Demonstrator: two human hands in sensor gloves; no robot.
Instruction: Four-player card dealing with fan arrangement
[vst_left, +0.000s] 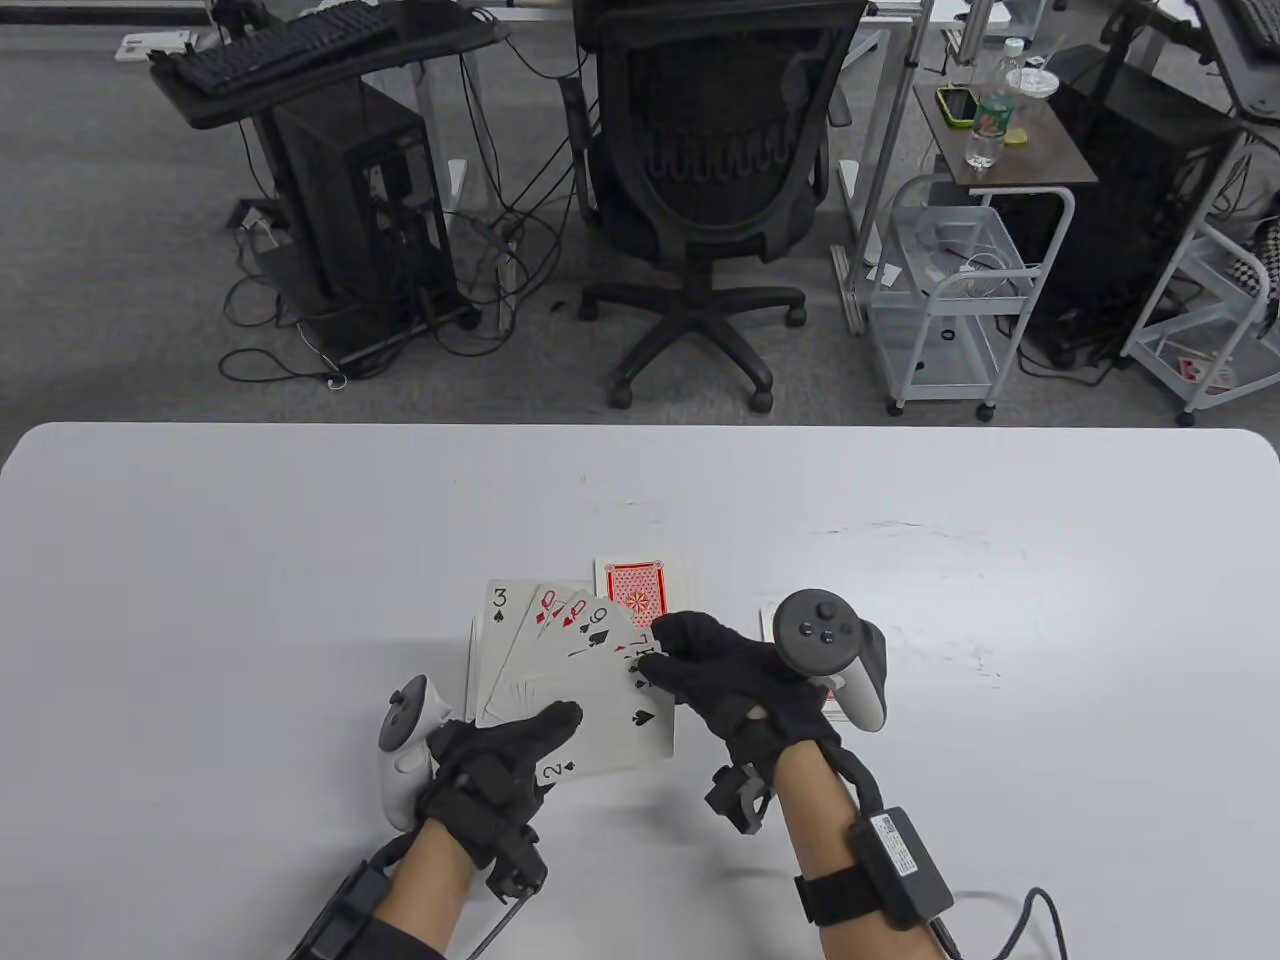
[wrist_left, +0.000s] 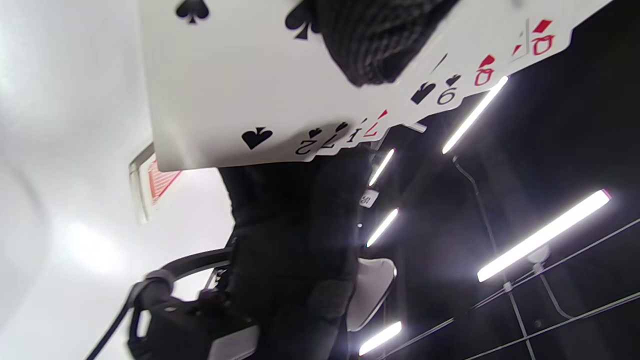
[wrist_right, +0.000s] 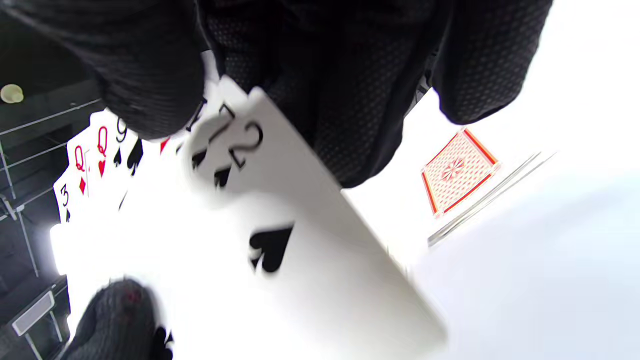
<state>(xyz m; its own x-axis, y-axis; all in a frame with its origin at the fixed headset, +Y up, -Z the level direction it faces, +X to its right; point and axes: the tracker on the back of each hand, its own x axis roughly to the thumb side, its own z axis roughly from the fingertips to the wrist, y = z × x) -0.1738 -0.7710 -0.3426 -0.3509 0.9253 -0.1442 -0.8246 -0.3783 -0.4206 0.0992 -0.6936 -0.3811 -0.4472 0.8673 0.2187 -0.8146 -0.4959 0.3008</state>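
Note:
My left hand (vst_left: 520, 740) holds a face-up fan of cards (vst_left: 560, 680) just above the table, its thumb (vst_left: 565, 715) pressed on the front card, a 2 of spades. The fan shows a 3 of spades, two red queens, a 9 of spades and a 7. My right hand (vst_left: 680, 650) pinches the fan's upper right corner. In the right wrist view the thumb (wrist_right: 150, 90) lies on the card faces and the fingers sit behind the 2 of spades (wrist_right: 280, 250). The left wrist view shows the fan (wrist_left: 225, 90) under my left thumb (wrist_left: 370, 40).
A face-down red-backed pile (vst_left: 632, 585) lies on the white table (vst_left: 200, 600) just beyond the fan; it also shows in the right wrist view (wrist_right: 457, 170). Another face-down pile (vst_left: 768, 622) lies partly hidden under my right hand. An office chair (vst_left: 710, 200) stands beyond the far edge.

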